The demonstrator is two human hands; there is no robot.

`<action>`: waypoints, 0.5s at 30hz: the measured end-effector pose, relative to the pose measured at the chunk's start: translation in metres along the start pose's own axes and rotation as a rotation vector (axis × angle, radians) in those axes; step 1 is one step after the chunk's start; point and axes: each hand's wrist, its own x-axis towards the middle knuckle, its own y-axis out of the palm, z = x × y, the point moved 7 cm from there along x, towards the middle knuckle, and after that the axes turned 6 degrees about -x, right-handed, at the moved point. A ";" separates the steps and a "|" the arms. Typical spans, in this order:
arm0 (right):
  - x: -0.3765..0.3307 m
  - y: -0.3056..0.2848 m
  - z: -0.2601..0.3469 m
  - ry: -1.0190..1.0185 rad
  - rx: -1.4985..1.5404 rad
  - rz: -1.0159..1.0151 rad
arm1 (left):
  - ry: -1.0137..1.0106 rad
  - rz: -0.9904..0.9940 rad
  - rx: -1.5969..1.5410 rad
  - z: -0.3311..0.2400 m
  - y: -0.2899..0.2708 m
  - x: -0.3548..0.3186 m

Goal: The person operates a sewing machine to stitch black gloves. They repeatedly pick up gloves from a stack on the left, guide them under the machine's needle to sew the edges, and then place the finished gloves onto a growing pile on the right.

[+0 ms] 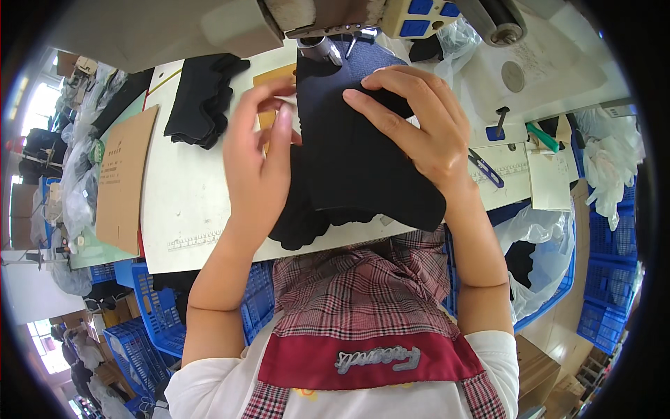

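A dark navy fabric piece lies on the white sewing table, its far end under the presser foot of a sewing machine. My left hand pinches the fabric's left edge, where a small white tag shows between the fingers. My right hand lies flat on top of the fabric, fingers spread, pressing it down. More black fabric bunches under the piece at the table's near edge.
A stack of black fabric pieces sits at the table's left, beside a brown cardboard sheet. Blue thread snips lie to the right. Blue plastic crates and clear bags stand around the table.
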 end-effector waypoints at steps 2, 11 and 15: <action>0.001 0.000 -0.003 0.002 0.023 0.007 | 0.354 0.021 0.218 -0.024 0.003 -0.012; 0.007 -0.020 -0.007 0.136 0.210 0.163 | 0.658 0.146 0.430 -0.031 0.016 -0.019; 0.005 -0.028 0.000 0.132 0.177 0.199 | 0.665 0.128 0.463 -0.030 0.019 -0.015</action>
